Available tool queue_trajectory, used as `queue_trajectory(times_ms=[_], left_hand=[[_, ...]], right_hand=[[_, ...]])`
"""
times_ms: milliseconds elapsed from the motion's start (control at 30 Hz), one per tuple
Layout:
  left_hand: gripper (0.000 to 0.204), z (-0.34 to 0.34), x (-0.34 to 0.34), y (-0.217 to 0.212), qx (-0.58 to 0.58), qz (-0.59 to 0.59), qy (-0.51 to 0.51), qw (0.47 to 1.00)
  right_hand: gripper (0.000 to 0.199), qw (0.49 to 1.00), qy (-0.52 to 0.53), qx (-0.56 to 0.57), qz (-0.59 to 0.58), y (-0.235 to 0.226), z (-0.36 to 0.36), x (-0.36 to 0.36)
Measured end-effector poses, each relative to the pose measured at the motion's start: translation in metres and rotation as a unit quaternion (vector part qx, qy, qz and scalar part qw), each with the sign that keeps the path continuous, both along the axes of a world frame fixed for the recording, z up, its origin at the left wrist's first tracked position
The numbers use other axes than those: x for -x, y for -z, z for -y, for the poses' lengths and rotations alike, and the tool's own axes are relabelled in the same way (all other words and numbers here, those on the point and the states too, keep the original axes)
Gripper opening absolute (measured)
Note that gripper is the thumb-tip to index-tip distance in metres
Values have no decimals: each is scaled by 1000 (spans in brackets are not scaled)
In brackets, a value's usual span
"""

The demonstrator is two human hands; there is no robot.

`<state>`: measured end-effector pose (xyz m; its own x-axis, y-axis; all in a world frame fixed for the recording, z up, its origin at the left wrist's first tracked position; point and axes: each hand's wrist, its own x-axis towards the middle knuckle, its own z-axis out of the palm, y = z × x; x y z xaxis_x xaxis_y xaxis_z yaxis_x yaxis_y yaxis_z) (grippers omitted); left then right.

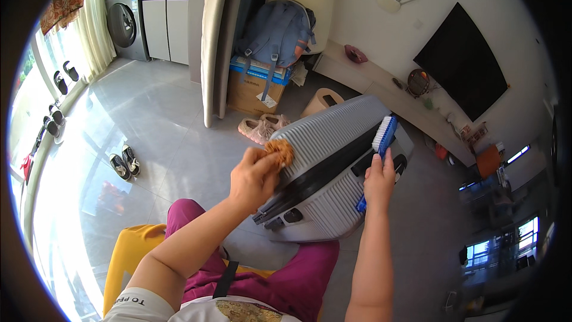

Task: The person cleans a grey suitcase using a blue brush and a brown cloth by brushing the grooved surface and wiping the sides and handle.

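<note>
A grey ribbed hard-shell suitcase with a black band along its middle stands tilted in front of my knees. My left hand is closed on a crumpled orange-brown cloth, which touches the suitcase's ribbed shell near its left end. My right hand grips a blue scrub brush by its handle over the right part of the suitcase. The brush's white bristles face left, and the handle's blue end shows below my fist. Whether the bristles touch the shell I cannot tell.
I sit on a yellow seat. Pink fluffy shoes lie just beyond the suitcase, near a cardboard box bearing a blue backpack. Dark sneakers rest on the floor at left. A long low cabinet runs along the wall.
</note>
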<state>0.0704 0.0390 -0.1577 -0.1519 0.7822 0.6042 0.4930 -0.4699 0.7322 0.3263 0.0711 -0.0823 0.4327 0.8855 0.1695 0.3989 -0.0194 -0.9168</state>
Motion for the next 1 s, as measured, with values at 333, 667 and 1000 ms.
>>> queue_trajectory(times_ms=[333, 667, 1000], left_hand=[[38, 9, -11, 27, -50, 0, 17, 999], [21, -25, -83, -102, 33, -457, 163, 874], [27, 32, -13, -87, 33, -413, 158, 897]], right_hand=[[58, 1000, 0, 1, -21, -4, 5, 8], [58, 999, -19, -7, -33, -8, 21, 18], [57, 999, -30, -5, -36, -4, 33, 11]])
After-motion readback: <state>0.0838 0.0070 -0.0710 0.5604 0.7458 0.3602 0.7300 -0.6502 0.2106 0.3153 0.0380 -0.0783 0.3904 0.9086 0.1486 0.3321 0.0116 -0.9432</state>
